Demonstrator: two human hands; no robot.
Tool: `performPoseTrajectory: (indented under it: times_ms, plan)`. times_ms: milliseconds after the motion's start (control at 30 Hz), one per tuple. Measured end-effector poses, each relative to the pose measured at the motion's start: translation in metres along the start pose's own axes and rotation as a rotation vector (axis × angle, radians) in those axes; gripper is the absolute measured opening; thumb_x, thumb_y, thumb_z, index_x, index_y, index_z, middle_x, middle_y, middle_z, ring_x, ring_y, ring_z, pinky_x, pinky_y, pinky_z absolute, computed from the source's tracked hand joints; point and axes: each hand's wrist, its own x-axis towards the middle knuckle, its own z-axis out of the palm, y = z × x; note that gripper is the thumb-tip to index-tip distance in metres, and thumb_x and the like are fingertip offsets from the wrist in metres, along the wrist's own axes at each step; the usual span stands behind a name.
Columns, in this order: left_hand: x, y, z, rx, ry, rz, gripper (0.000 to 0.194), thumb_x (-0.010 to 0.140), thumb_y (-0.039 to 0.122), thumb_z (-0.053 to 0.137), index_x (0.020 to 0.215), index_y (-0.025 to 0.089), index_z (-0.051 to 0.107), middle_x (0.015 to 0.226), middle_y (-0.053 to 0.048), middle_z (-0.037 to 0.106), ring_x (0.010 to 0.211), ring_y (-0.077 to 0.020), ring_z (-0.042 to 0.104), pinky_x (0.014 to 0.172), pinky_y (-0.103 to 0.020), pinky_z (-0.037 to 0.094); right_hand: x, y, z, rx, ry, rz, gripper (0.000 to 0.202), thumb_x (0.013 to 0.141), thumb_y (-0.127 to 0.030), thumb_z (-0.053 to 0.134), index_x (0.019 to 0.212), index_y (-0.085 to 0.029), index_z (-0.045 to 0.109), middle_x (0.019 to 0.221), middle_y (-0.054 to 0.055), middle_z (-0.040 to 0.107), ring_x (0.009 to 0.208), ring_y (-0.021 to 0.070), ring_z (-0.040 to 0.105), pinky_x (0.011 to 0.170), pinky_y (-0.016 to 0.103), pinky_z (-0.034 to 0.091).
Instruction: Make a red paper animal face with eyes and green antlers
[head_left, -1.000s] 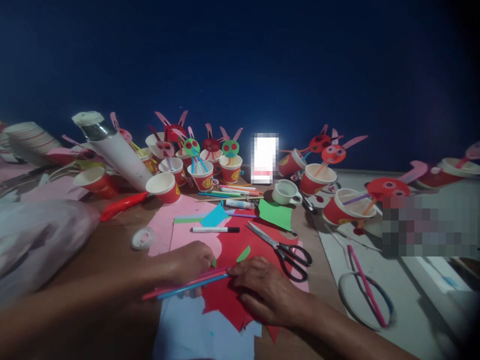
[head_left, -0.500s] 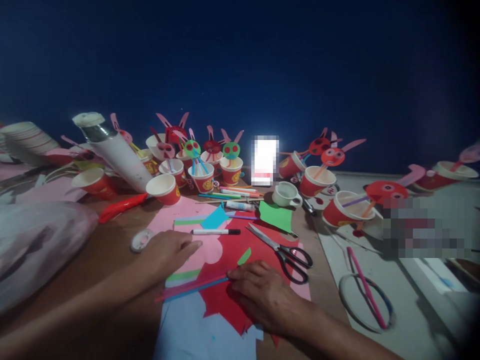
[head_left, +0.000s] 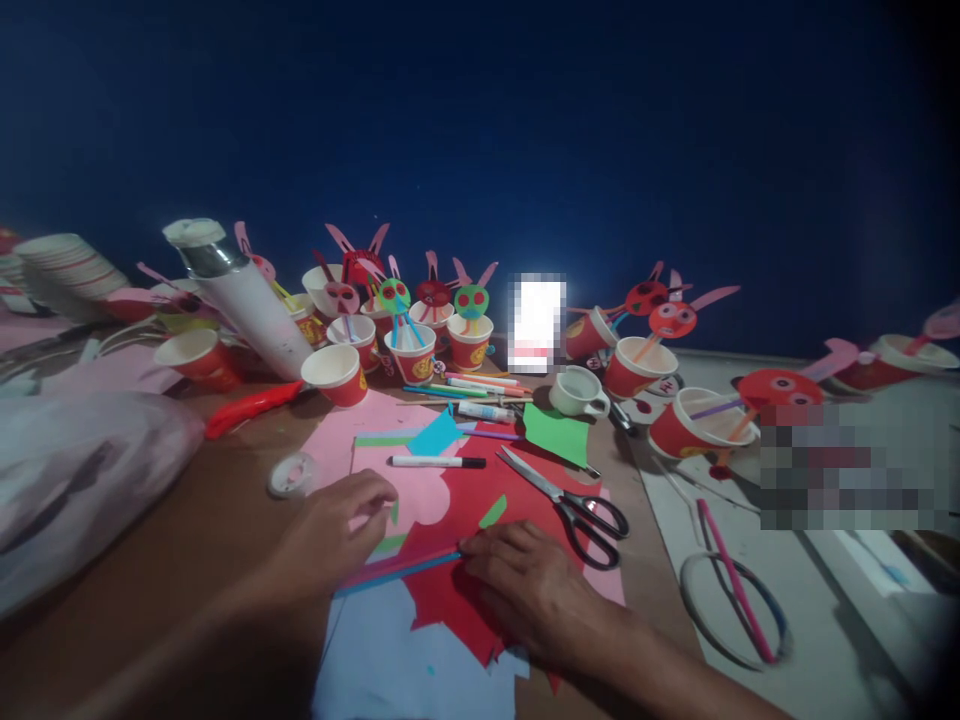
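My right hand (head_left: 521, 580) rests over the red paper (head_left: 450, 600), its fingers closed on one end of the pink and blue straws (head_left: 405, 568). Those straws extend leftward under my left hand (head_left: 345, 525). The left hand hovers near their far end with its fingers curled; whether anything small is between them is not clear. A green paper piece (head_left: 493, 512) lies just above my right fingers. Black-handled scissors (head_left: 570, 505) lie partly open to the right. A black-capped marker (head_left: 437, 462) is on the pink paper (head_left: 337, 430).
Red cups with paper animal heads (head_left: 470, 340) line the back. A white bottle (head_left: 247, 305) leans at the left, near a plastic bag (head_left: 90, 490). A white mug (head_left: 577, 390) stands behind the green paper (head_left: 555, 435). A tape roll (head_left: 291, 475) lies at the left.
My left hand has moved a little down and its fingers have curled in. The right hand stays on the straws. The whole view has shifted slightly.
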Motion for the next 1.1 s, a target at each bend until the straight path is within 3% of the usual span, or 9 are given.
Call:
performPoseTrajectory:
  times_ms: [133,233,333,500,700,833,1100]
  plan:
    - [-0.009,-0.001,0.019,-0.023,0.082,0.231,0.015,0.084,0.017,0.046,0.087,0.019,0.06,0.089,-0.005,0.064,0.084,-0.0145,0.059,0.075,-0.024,0.048,0.001,0.001,-0.001,0.045,0.032,0.011,0.027,0.085,-0.014,0.049,0.111,-0.021,0.055,0.121,0.002,0.06,0.1,0.0179,0.056,0.084,0.033,0.044]
    - [-0.012,0.001,0.029,-0.022,0.147,0.307,0.015,0.084,0.015,0.046,0.085,0.019,0.061,0.085,-0.005,0.065,0.081,-0.0146,0.06,0.073,-0.025,0.049,0.0,0.002,-0.001,0.069,0.04,-0.003,0.029,0.086,-0.014,0.048,0.113,-0.021,0.054,0.121,0.003,0.059,0.101,0.0176,0.056,0.087,0.033,0.044]
    - [-0.012,0.003,0.031,-0.007,0.147,0.322,0.015,0.084,0.014,0.046,0.085,0.019,0.06,0.085,-0.004,0.065,0.081,-0.0141,0.06,0.073,-0.024,0.049,-0.001,0.003,-0.002,0.084,0.039,-0.015,0.029,0.086,-0.014,0.048,0.114,-0.02,0.054,0.12,0.004,0.06,0.102,0.0172,0.056,0.088,0.033,0.044]
    - [-0.01,0.011,0.032,0.011,0.038,0.318,0.014,0.086,0.012,0.046,0.088,0.02,0.057,0.086,-0.003,0.062,0.082,-0.0142,0.057,0.075,-0.027,0.046,0.001,0.004,-0.003,0.108,0.061,-0.031,0.029,0.085,-0.013,0.048,0.112,-0.02,0.055,0.118,0.005,0.061,0.101,0.0171,0.057,0.088,0.032,0.044]
    - [-0.011,0.023,0.039,0.127,-0.055,0.33,0.01,0.086,0.021,0.052,0.094,0.021,0.057,0.094,-0.004,0.06,0.087,-0.0203,0.052,0.076,-0.036,0.043,0.001,0.005,0.0,0.122,0.081,-0.033,0.028,0.084,-0.013,0.05,0.11,-0.02,0.055,0.115,0.006,0.063,0.101,0.0176,0.057,0.088,0.033,0.045]
    - [-0.011,0.024,0.043,0.19,-0.086,0.322,0.012,0.086,0.018,0.049,0.093,0.022,0.059,0.093,-0.004,0.059,0.086,-0.0211,0.05,0.075,-0.037,0.042,0.001,0.008,-0.005,0.154,0.119,-0.012,0.03,0.083,-0.014,0.051,0.112,-0.02,0.056,0.115,0.006,0.063,0.103,0.0166,0.058,0.09,0.032,0.045]
    - [-0.013,0.022,0.045,0.259,-0.05,0.325,0.016,0.086,0.018,0.05,0.097,0.023,0.06,0.091,-0.004,0.06,0.085,-0.0204,0.052,0.077,-0.036,0.042,-0.004,0.026,-0.029,0.248,0.365,0.278,0.022,0.087,-0.018,0.048,0.105,-0.022,0.061,0.105,0.007,0.067,0.098,0.0182,0.062,0.086,0.032,0.049]
